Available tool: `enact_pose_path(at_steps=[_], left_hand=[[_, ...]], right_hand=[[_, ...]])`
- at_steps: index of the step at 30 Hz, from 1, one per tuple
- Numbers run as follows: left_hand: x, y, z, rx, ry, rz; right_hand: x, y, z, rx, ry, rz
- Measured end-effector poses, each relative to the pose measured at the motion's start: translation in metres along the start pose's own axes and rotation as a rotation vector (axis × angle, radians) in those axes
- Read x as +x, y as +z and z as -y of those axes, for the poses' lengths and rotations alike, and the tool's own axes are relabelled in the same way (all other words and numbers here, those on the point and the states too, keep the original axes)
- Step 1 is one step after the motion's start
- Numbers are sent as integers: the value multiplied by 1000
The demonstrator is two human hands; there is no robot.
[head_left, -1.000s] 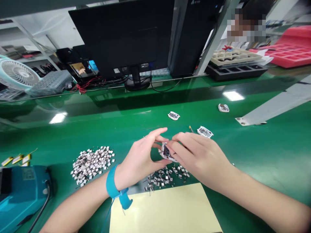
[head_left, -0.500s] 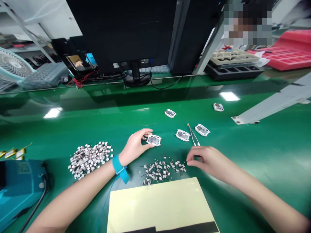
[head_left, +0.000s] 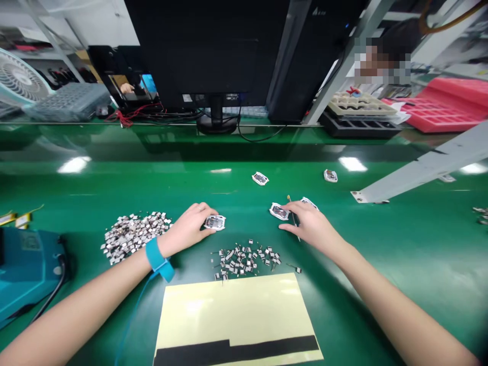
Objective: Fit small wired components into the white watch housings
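My left hand (head_left: 189,227), with a blue wrist strap, rests on the green table and its fingertips pinch a small white circuit module (head_left: 215,222). My right hand (head_left: 310,225) lies over a pair of tweezers (head_left: 292,214), fingers closing on them, between two more white modules, one (head_left: 279,211) at its fingertips and one (head_left: 307,202) half hidden behind the hand. A small scatter of tiny metal parts (head_left: 246,258) lies between my hands, nearer to me.
A bigger heap of metal parts (head_left: 129,234) lies left. A yellow sheet (head_left: 232,315) is at the near edge. Two further modules, one (head_left: 260,178) and another (head_left: 330,176), lie farther back. A blue device (head_left: 23,264), fan (head_left: 17,81), monitor (head_left: 213,51), trays (head_left: 358,109) and a person surround the table.
My hands held one module together, then parted. The left set it on the table and stays on it. The right went to the metal parts, then forward onto the tweezers.
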State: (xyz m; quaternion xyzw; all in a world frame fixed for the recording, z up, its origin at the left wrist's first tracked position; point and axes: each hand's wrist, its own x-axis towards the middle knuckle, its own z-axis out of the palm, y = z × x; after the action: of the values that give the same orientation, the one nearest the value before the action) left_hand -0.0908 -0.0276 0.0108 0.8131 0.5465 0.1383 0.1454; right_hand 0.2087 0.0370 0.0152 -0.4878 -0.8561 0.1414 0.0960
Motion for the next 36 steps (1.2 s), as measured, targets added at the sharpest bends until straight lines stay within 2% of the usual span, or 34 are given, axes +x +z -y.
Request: enact_pose_path(at_steps=[3, 4, 6, 7, 8, 11, 15, 18, 21, 24, 27, 32, 36], left_hand=[[-7, -9, -6, 58, 9, -36], [-4, -10, -13, 64, 58, -33], [7, -7, -29, 52, 248, 32], [14, -3, -37, 56, 438, 111], [22, 2, -43, 54, 541, 160], [41, 18, -53, 72, 665, 211], [47, 27, -48, 119, 637, 167], [41, 25, -46, 149, 512, 75], [35, 22, -53, 157, 409, 21], [33, 24, -64, 136, 399, 46], [37, 29, -67, 98, 413, 101], [44, 25, -50, 42, 393, 154], [48, 12, -38, -27, 344, 173]], right_hand=[[14, 8, 0, -6, -34, -3], [17, 10, 1, 1, -48, -1], [20, 14, 5, 24, -79, 2], [21, 16, 7, 35, -97, 4], [22, 18, 10, 44, -115, 6], [27, 20, 19, 53, -169, 18], [31, 18, 28, 17, -231, 35], [30, 19, 35, -48, -223, 39], [28, 23, 44, -117, -169, 49], [30, 24, 54, -156, -115, 67], [38, 19, 59, -168, -119, 84], [56, 8, 44, -89, -134, 164], [51, 7, 30, -35, -76, 185]])
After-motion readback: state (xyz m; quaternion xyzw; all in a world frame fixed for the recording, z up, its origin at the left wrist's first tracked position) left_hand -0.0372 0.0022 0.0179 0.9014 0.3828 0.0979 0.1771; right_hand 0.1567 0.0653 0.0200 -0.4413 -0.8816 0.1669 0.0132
